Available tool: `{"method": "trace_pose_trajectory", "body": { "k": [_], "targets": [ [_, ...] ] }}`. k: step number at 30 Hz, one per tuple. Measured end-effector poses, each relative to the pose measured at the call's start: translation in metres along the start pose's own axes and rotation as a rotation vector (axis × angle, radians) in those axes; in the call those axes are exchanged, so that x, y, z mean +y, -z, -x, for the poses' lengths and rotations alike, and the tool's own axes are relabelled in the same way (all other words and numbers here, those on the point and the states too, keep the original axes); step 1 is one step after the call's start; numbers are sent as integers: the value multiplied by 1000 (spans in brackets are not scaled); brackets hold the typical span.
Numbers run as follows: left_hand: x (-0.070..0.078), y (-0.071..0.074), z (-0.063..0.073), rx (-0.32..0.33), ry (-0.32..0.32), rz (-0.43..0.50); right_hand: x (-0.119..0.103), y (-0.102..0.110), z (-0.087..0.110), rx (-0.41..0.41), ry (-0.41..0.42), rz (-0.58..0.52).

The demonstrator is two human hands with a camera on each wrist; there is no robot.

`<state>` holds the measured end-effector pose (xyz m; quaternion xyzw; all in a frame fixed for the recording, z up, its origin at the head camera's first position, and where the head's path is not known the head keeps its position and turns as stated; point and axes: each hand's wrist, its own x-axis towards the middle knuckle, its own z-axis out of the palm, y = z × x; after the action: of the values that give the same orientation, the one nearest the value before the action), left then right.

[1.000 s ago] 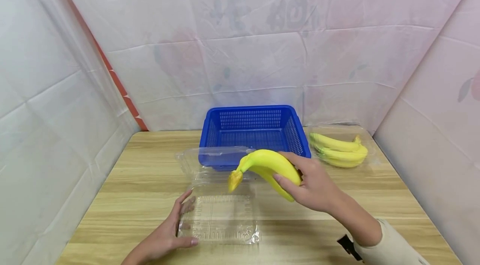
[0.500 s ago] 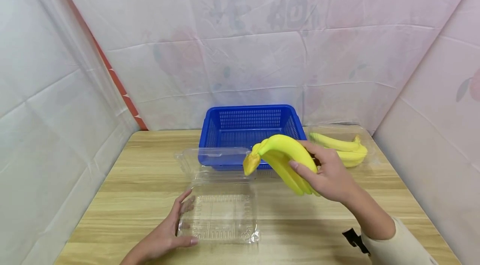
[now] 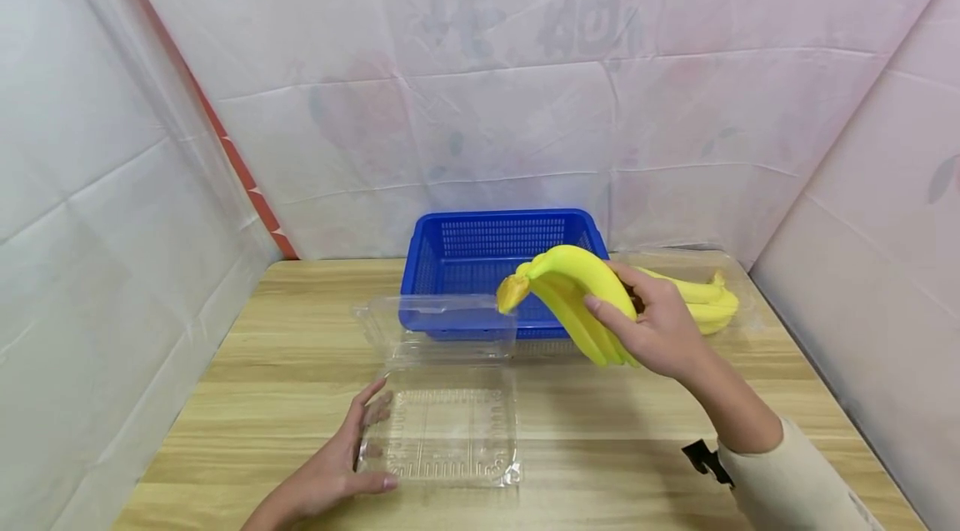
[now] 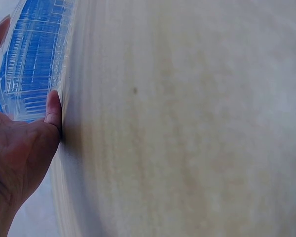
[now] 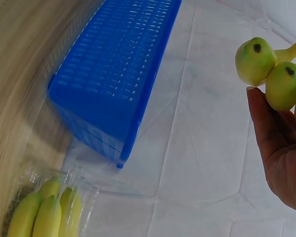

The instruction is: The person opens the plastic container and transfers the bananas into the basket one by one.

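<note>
In the head view, my right hand [image 3: 656,323] grips a bunch of yellow bananas [image 3: 581,298] by its lower end, the stem pointing left. The bunch is held up and overlaps the front right of the blue basket [image 3: 502,218]. The right wrist view shows the greenish banana tips [image 5: 256,61] above that hand's fingers. My left hand [image 3: 330,464] holds the left side of an open clear plastic clamshell box [image 3: 442,431], thumb along the front and fingers at the back left. Its lid [image 3: 442,323] leans back in front of the basket. In the left wrist view, the thumb presses the box wall [image 4: 34,64].
Behind the right hand, a second clear box [image 3: 738,281] with more bananas [image 3: 708,310] stands at the back right of the wooden table [image 3: 262,398]. Pale printed sheets [image 3: 510,131] enclose the back and both sides. A black strap end [image 3: 705,462] hangs by the right sleeve.
My right hand has carried the bananas away from above the clamshell box, to the right and towards the back, with the bunch turned to show more bananas. The left hand has stayed on the box.
</note>
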<state>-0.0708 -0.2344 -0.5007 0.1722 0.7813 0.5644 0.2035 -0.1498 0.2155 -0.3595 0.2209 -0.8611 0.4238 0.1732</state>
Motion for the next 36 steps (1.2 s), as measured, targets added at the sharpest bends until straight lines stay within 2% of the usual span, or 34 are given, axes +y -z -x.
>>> {"method": "trace_pose_trajectory", "body": {
  "k": [11,28,36],
  "targets": [
    [0,0,-2,-3,9,-8,11,-2,-9,-3,-39,25],
    [-2,1,0,-2,10,6,25,-11,-24,-40,-181,70],
    [-1,1,0,0,9,5,34,-18,-35,-56,-275,110]
  ]
}}
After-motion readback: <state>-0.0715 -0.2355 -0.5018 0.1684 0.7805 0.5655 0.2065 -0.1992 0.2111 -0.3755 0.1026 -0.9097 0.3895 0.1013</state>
